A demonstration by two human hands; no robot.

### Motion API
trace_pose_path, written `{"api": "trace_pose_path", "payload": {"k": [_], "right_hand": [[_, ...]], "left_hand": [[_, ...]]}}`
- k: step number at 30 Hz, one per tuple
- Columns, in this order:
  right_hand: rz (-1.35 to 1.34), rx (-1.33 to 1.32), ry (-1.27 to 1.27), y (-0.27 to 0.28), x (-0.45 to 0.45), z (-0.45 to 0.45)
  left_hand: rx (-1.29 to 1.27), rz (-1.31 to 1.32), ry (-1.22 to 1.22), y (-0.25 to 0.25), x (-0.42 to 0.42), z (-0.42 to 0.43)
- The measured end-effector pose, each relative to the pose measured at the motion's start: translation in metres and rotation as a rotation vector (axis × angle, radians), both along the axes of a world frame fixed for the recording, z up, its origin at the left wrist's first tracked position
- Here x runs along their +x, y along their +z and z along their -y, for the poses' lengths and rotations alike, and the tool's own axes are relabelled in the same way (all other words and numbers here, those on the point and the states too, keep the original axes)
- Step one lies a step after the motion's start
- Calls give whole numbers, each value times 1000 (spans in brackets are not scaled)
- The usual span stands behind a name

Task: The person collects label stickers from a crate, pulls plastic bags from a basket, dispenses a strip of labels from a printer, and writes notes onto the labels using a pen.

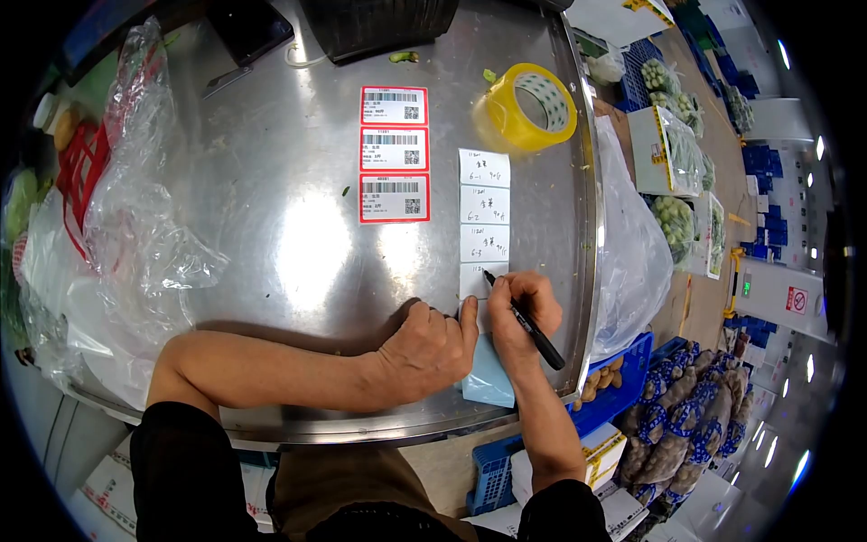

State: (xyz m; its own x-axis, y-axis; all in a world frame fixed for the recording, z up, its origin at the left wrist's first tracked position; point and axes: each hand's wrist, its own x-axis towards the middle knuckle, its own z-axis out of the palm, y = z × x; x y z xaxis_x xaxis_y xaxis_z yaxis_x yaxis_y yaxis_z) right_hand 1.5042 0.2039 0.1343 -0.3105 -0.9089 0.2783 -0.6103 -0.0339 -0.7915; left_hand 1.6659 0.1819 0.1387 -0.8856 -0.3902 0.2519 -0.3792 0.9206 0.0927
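A strip of white labels point(485, 204) with black handwriting lies on the metal table point(298, 181). My right hand point(525, 316) grips a black marker point(536, 334), its tip on the fourth label below some written digits. My left hand point(432, 348) rests at the strip's left edge, its fingers curled and one fingertip against the paper; whether it pinches anything is hard to see. Beneath the hands, light-blue backing paper point(489, 375) reaches toward the table's near edge. Three red-bordered printed labels point(395, 154) lie to the left of the strip.
A roll of yellow tape point(531, 106) stands near the right rim. Clear plastic bags point(149, 208) cover the left side. At the back are a phone point(248, 32) and a black container point(379, 23). Beyond the rim are a blue crate point(623, 384) and sacks point(691, 415).
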Motion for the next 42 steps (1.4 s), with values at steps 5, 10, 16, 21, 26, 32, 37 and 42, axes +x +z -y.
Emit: {"api": "trace_pose_path", "payload": {"k": [5,10,16,21,26,32,37,42], "right_hand": [[12,-17,-8,0,0,1],[64,11,-37,-1,1,0],[69,-10,5,0,-3,-3],[150,-56,-45,-1,-6,-7],[108,-59,-31,-2,-9,-8],[33,-9,-13,-3,-7,-11],[-6,5,-6,3,-5,-8],[-8,20,21,4,-6,-10]], "left_hand": [[3,-1,0,0,0,0],[13,18,-12,1,0,1],[4,-3,-7,1,0,1],[5,-25,0,2,1,2],[-12,-30,-3,3,2,3],[-10,19,-2,0,0,0],[-15,5,-8,1,0,2],[-10,-30,0,3,1,3]]}}
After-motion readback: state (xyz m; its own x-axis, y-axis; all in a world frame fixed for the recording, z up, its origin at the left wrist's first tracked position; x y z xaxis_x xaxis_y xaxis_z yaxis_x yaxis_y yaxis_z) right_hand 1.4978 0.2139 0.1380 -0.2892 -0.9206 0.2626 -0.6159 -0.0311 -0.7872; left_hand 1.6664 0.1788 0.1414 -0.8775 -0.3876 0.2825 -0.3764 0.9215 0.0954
